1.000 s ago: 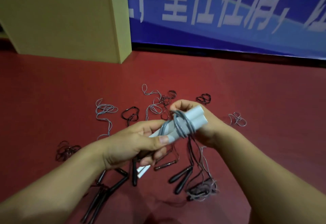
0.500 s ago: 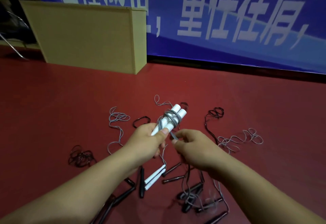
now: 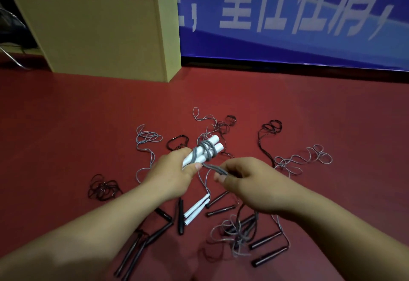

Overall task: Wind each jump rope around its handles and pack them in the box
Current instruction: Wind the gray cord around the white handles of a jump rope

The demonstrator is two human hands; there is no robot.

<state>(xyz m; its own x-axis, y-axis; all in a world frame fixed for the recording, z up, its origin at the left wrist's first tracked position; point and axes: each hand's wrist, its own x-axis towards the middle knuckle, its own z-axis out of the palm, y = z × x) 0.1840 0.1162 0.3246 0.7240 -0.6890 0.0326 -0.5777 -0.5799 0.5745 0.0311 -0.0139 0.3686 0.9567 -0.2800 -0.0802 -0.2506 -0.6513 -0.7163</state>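
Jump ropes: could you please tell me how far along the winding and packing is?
Early. Nothing visibly packed; the box's inside is hidden. In hand: the left hand holds white handles with several grey turns on; the right hand pinches the grey rope. Left: loose ropes on the floor, including another white pair and black handles.

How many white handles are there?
4: two white handles wound with rope in the left hand, two lying on the floor below. Others may be hidden.
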